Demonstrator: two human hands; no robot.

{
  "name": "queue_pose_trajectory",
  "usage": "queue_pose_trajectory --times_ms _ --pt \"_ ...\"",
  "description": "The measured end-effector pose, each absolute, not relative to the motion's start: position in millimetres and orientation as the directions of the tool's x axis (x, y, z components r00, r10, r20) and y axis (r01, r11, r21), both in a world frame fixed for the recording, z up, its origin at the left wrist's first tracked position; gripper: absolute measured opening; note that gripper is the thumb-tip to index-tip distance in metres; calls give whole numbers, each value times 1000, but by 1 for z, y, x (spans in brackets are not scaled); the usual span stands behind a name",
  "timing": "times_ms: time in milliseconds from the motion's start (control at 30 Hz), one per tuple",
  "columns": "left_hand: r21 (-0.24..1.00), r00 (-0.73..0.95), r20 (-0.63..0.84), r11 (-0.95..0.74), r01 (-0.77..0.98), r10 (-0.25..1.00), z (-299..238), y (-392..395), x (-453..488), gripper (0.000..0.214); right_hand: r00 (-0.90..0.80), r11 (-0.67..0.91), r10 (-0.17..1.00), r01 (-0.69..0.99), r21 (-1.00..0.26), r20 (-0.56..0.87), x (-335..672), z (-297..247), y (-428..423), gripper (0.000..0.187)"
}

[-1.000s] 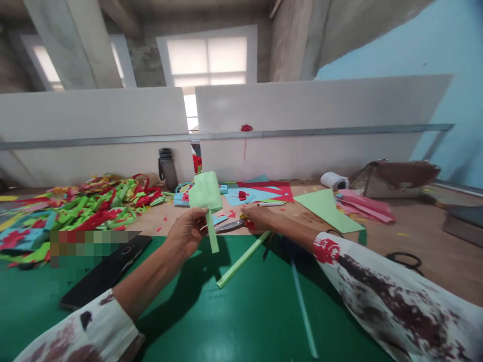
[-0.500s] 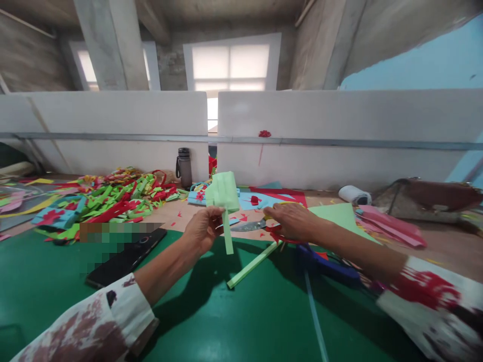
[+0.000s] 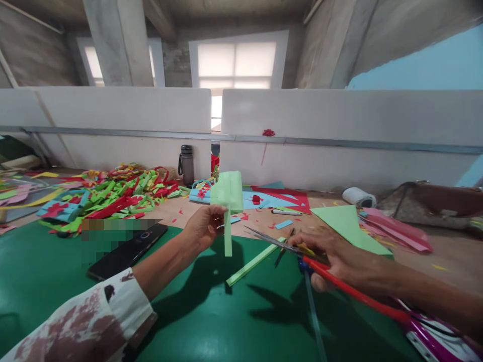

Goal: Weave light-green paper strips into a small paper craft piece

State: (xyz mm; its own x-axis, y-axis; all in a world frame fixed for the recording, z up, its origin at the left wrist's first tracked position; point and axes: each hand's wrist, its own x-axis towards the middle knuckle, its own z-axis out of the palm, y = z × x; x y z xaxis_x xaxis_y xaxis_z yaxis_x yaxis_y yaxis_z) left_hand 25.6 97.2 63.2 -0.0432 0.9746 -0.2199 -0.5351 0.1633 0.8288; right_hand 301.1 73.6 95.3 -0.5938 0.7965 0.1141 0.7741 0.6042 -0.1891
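My left hand is closed on a light green folded paper piece, held upright above the table's edge. A narrow tail of that paper hangs below my fingers. In my right hand is a pair of scissors, with grey blades pointing left toward the paper, apart from it. The scissors' handle looks red and yellow, partly hidden by my fingers. A loose light green paper strip lies on the green table below, between my hands. Behind the blades lies a small blue paper piece.
A black phone lies left of my forearm. Paper scraps pile up at the back left, near a dark bottle. Green sheet, pink paper, a white roll and a brown bag sit at right.
My right hand has drawn the scissors back to the right and nearer, away from the green paper. My left hand keeps hold of the paper in nearly the same place.
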Motion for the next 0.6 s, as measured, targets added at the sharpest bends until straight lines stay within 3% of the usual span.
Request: queue_pose_trajectory --times_ms 100,233,600 --pt "833 2 -231 199 -517 973 63 92 29 31 -627 616 777 738 -277 57 299 98 74 44" --pt "836 41 -237 225 -500 971 64 85 33 7 -622 609 781 735 -299 64 296 105 76 49" --pt "854 50 -224 221 -471 973 62 80 39 7 -622 598 783 739 -311 28 289 107 73 45"
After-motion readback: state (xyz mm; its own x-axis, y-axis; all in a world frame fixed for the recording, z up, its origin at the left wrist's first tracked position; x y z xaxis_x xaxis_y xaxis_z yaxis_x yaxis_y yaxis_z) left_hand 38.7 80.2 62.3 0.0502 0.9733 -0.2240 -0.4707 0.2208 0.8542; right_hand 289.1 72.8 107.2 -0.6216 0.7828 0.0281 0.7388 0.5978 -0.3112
